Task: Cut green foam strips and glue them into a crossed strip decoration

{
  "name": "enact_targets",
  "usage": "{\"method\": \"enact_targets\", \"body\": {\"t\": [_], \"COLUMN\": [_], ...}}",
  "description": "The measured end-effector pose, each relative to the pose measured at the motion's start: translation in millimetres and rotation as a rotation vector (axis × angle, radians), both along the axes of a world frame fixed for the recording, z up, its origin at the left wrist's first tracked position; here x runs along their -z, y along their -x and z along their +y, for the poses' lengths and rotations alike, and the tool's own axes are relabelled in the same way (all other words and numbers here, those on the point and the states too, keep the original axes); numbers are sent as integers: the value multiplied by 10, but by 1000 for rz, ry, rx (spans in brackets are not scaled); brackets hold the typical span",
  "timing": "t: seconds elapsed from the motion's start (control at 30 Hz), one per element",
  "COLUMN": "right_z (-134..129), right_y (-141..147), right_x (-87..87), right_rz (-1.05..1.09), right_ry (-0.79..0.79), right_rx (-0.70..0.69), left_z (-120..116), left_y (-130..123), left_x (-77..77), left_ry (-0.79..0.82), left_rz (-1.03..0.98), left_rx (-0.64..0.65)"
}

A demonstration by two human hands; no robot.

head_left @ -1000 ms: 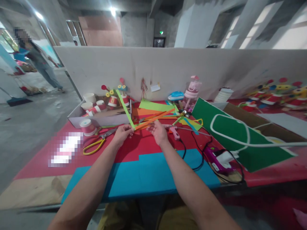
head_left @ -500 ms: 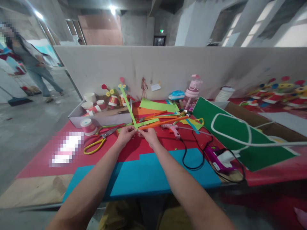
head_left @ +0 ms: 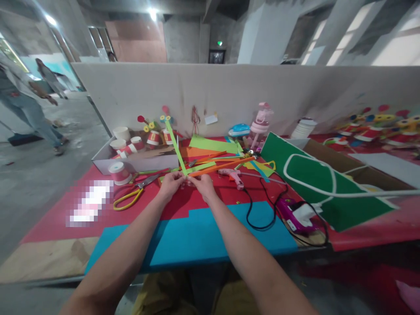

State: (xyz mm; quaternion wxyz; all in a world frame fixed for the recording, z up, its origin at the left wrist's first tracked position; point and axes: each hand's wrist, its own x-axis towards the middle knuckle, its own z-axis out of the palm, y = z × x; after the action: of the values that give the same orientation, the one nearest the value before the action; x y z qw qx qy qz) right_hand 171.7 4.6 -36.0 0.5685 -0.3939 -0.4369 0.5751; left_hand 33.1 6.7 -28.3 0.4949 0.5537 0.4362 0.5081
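Note:
My left hand (head_left: 171,185) and my right hand (head_left: 204,188) meet over the red tabletop, fingertips almost touching. Both are closed in a pinch around the joined near ends of paper strips. A light green paper strip (head_left: 177,148) rises from the fingertips, leaning away to the upper left. An orange paper strip (head_left: 226,166) runs from the same spot to the right. Which finger presses which layer is hidden. Left of my left hand lie scissors with yellow handles (head_left: 129,199). To the right of my right hand rests a pink glue gun (head_left: 233,176).
Blue sheets (head_left: 197,243) cover the near edge. A white box (head_left: 141,164) with paper cups stands left, a cup (head_left: 118,173) before it. At right are a green board (head_left: 315,186), a purple power strip (head_left: 297,216) and cables. A person (head_left: 29,107) walks at far left.
My hands keep their pinch on the strips with hardly any movement. The view has shifted slightly. The person at left has moved further left, and a second person shows behind.

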Motion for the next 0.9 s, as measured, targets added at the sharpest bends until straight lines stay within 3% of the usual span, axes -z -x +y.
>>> {"method": "enact_targets", "body": {"t": [0.3, 0.47, 0.6, 0.9], "right_z": [147, 177, 153, 217], "right_y": [-23, 9, -13, -95], "right_x": [51, 101, 118, 152], "right_rz": [105, 73, 73, -119], "right_ry": [-2, -12, -73, -159], "right_rx": [91, 145, 108, 173], "left_z": [140, 139, 140, 180], "left_y": [-314, -343, -276, -326], "left_x": [-32, 57, 89, 130], "left_ry": [140, 57, -21, -65], "left_rz": [-130, -194, -145, -79], "left_rx": [-102, -123, -80, -119]}}
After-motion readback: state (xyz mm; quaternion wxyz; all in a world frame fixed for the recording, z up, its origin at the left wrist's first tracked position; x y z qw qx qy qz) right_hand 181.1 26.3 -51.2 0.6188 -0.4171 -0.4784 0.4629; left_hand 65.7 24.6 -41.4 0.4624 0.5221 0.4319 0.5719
